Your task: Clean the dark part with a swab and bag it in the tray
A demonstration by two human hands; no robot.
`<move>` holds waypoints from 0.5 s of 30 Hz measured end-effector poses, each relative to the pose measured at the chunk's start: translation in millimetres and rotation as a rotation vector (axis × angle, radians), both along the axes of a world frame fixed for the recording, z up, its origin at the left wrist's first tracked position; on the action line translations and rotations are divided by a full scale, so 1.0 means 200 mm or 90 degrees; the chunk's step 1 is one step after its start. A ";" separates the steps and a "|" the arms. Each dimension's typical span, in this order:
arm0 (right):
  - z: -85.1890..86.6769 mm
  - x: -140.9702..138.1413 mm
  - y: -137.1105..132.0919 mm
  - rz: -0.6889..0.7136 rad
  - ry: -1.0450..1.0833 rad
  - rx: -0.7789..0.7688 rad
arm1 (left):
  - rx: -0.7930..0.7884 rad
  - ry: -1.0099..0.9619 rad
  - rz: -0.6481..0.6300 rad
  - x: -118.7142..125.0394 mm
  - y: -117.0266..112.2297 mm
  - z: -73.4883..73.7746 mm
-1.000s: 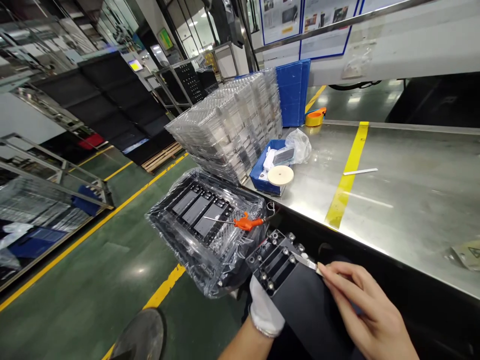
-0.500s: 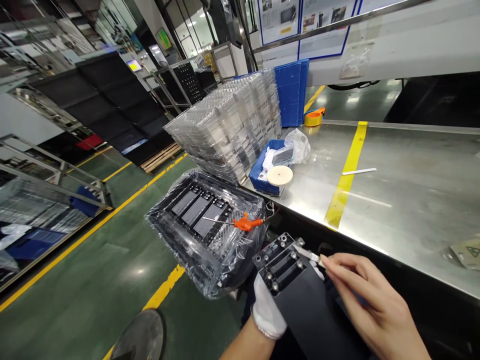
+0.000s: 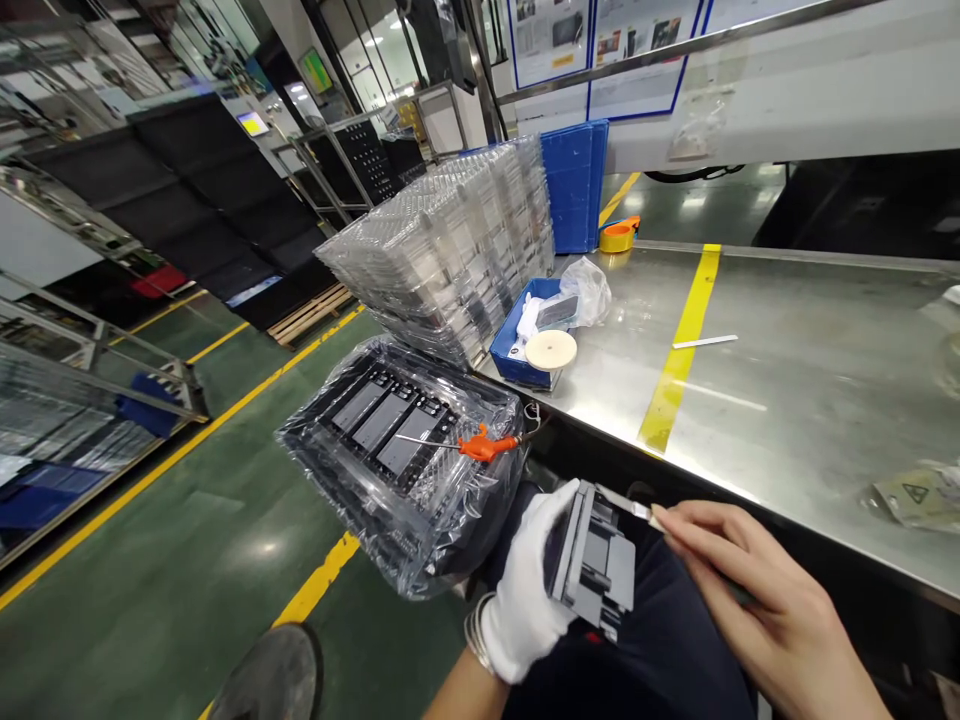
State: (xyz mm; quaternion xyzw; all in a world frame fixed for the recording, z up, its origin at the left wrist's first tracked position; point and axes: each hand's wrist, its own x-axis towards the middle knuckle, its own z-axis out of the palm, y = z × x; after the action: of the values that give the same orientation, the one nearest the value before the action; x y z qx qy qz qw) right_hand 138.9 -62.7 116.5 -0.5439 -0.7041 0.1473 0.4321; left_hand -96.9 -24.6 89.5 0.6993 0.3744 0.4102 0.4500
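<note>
My left hand [image 3: 529, 585], in a white glove, grips a small dark grey plastic part [image 3: 592, 555] and holds it on edge above my lap. My bare right hand [image 3: 757, 610] pinches a thin metal blade tool [image 3: 626, 505] whose tip touches the top edge of the part. Just left of my hands sits a black tray of parts wrapped in clear plastic [image 3: 401, 450], with an orange-handled tool [image 3: 480, 443] lying on top.
A steel table [image 3: 810, 370] with a yellow tape stripe stretches to the right. On it stand a tall stack of clear trays [image 3: 450, 250], a small blue bin [image 3: 525, 345] with a white disc, and a tape roll [image 3: 616, 236]. Green floor lies to the left.
My left hand has turned the grey part from lying flat with its screw side up to standing on edge. The blade in my right hand stayed at its upper edge.
</note>
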 end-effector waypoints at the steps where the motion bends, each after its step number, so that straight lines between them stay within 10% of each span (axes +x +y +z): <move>1: 0.01 0.01 0.00 0.010 -0.019 0.000 | 0.035 0.032 0.002 -0.01 0.01 0.02; 11: 0.04 0.04 0.00 0.001 0.009 -0.028 | 0.147 0.138 -0.027 -0.05 0.02 0.09; 15: 0.02 0.03 0.03 -0.015 0.245 -0.288 | 0.130 0.084 -0.095 -0.03 0.04 0.15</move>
State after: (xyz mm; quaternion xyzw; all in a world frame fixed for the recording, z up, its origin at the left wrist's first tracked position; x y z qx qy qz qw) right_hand 145.8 -57.2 120.2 -0.5969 -0.5521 0.3960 0.4268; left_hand -103.4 -16.1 119.8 0.7926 0.3064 0.3648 0.3805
